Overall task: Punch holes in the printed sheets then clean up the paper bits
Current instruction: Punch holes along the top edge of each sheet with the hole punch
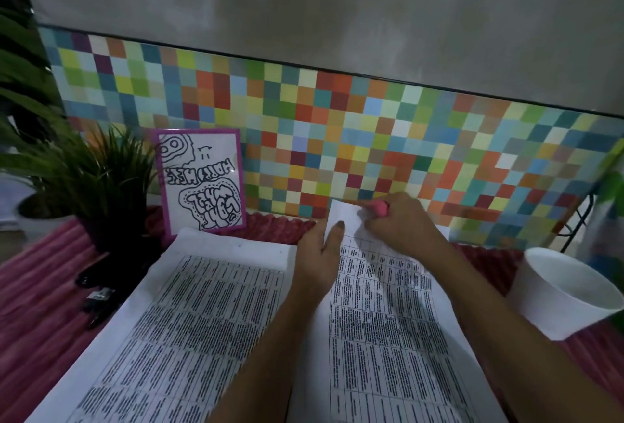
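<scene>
While the working sheet (381,321) lies on the pink mat (40,287) with its long axis running from the person toward the tiled wall, a second printed sheet (189,314) lies just beside it on the left, and punching is judged the step in hand. The left hand (320,253) pinches the working sheet's lifted far edge, thumb on top; the right hand (401,223), close beside it, is curled round a small pink punch (380,208), mostly hidden. The next move likely calls for seating that edge squarely in the punch, then squeezing.
</scene>
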`<action>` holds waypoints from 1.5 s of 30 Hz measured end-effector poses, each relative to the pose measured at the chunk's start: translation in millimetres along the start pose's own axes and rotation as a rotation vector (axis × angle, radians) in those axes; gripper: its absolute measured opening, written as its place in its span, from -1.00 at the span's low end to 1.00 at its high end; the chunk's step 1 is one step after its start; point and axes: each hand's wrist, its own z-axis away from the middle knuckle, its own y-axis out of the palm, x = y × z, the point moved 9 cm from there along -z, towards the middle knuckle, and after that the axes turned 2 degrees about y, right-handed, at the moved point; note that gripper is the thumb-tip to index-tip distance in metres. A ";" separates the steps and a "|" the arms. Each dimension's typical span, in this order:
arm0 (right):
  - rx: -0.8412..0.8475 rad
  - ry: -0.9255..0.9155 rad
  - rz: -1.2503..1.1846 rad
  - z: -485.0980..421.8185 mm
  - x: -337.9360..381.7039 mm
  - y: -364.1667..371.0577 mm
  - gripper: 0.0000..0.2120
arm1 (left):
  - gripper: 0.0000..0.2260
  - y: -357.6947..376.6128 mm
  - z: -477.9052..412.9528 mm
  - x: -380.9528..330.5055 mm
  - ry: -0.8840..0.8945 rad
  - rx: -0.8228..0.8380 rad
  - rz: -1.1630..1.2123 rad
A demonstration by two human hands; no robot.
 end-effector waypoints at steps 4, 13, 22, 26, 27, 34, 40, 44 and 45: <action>-0.487 0.036 -0.766 -0.5 -12.7 -61.2 -0.75 | -0.79 2.6 1.1 0.9 -0.018 0.029 0.031; -0.603 -0.109 -1.444 -13.0 11.9 -50.8 -0.83 | -0.79 14.4 3.2 -10.3 0.054 0.077 0.098; -0.466 -0.183 -1.372 -21.5 29.5 -48.6 -0.84 | -0.83 17.8 5.3 -20.4 0.094 0.114 0.109; -0.383 -0.160 -1.312 -28.7 36.8 -47.2 -0.77 | -0.83 18.7 5.4 -22.7 0.109 0.123 0.100; -0.356 -0.145 -1.311 -30.4 38.7 -45.8 -0.80 | -0.83 19.0 5.8 -23.2 0.114 0.121 0.096; -0.334 -0.104 -1.265 -35.1 44.4 -41.2 -0.82 | -0.83 21.1 6.9 -24.1 0.105 0.134 0.098; -0.375 -0.098 -1.256 -36.9 42.0 -38.5 -0.76 | -0.80 18.6 4.6 -21.4 0.107 0.110 0.065; -0.417 -0.081 -1.283 -37.3 39.3 -38.7 -0.74 | -0.80 18.0 3.2 -21.0 0.113 0.105 0.053; -0.426 -0.076 -1.292 -37.4 38.4 -38.6 -0.74 | -0.80 17.8 3.4 -21.2 0.113 0.105 0.053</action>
